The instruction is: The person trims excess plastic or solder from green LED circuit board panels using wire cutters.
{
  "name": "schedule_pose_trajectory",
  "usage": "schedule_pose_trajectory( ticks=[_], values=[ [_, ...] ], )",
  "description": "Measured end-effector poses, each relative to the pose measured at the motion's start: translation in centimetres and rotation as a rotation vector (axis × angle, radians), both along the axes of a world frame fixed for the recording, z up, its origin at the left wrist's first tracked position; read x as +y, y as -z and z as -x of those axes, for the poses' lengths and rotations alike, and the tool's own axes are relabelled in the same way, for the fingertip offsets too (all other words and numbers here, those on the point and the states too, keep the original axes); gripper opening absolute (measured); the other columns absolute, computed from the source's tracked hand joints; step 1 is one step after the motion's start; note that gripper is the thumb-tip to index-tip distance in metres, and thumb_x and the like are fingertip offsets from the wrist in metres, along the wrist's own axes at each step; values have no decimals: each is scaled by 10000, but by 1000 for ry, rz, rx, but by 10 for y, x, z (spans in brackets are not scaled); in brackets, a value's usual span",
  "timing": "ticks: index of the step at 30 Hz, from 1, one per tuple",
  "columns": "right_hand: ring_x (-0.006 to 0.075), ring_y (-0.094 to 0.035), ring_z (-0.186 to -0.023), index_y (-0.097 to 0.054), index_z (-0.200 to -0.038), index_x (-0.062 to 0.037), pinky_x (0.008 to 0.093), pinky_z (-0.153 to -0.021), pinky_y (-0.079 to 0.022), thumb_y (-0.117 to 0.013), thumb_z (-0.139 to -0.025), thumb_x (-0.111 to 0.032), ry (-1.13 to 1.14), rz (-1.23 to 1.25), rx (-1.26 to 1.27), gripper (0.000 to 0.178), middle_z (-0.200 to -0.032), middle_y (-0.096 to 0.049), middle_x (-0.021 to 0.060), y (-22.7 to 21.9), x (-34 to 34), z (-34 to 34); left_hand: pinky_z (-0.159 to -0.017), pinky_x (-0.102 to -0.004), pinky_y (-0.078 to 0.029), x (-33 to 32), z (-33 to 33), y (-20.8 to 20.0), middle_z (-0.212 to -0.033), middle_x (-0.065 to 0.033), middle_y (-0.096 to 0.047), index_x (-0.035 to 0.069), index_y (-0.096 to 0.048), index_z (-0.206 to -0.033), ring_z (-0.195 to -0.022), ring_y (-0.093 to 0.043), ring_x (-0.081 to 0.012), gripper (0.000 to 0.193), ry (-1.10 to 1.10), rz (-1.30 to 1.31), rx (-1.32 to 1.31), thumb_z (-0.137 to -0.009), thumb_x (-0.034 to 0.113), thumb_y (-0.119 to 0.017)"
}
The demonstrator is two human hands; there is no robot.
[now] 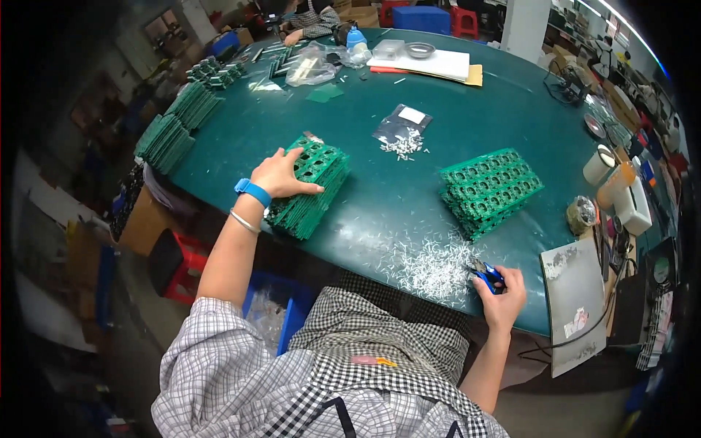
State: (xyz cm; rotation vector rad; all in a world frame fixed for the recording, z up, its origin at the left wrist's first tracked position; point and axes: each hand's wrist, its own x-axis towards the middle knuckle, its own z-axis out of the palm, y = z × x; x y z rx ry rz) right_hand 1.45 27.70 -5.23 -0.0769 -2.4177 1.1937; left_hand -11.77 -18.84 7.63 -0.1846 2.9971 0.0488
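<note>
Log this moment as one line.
left hand: on green board stack | right hand: holding blue-handled pliers | white bits: scattered on table

Shirt [208, 358]: white or pale, thin dark grid lines, loose fit; left sleeve ends near elbow, fabric creased. Apron [354, 310] over shirt: small black-and-white check, wrinkled across lap; checked bands edge upper part. Black strips [342, 417] run over pale plaid low in view. Small pink-and-orange patch or item [374, 360] on apron front, exact kind unclear. Left hand [283, 175] bare; wrist wears bright blue band [253, 192] with squarish blue piece, plus slim pale bangle [244, 221] farther up forearm. Right hand [502, 299] bare.
</note>
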Motion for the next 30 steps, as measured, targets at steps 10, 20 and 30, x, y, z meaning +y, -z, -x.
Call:
schedule_pose_trajectory(
  ticks=[10, 20, 30],
  values=[
    [196, -620, -759, -717, -1011, -14, 312, -677, -531, -932, -658, -194, 13, 105, 131, 450, -946, -641, 75, -1, -10, 8, -1106, -548, -415, -42, 5, 25, -1536, -326, -357, 115, -427, -1523, -1362, -441, -506, 1060, 52, -2, 362, -683, 586, -868],
    [338, -655, -910, -690, -1041, -16, 416, -810, -546, -831, -654, -149, 53, 7, 10, 433, -999, -632, 131, -12, -8, -2, -1195, -520, -308, 238, 53, 11, -1538, -380, -331, 13, -436, -1494, -1457, -312, -502, 1000, 803, -345, 490, -775, 607, -799],
    [325, -619, -1015, -701, -1080, 0, 410, -907, -504, -880, -666, -201, 199, -191, 50, 494, -1069, -648, 122, -9, 40, -16, -1148, -477, -389, 331, 110, 40, -1424, -314, -518, -36, -434, -1478, -1334, -492, -461, 1235, 749, -339, 127, -569, 670, -881]
  ],
)
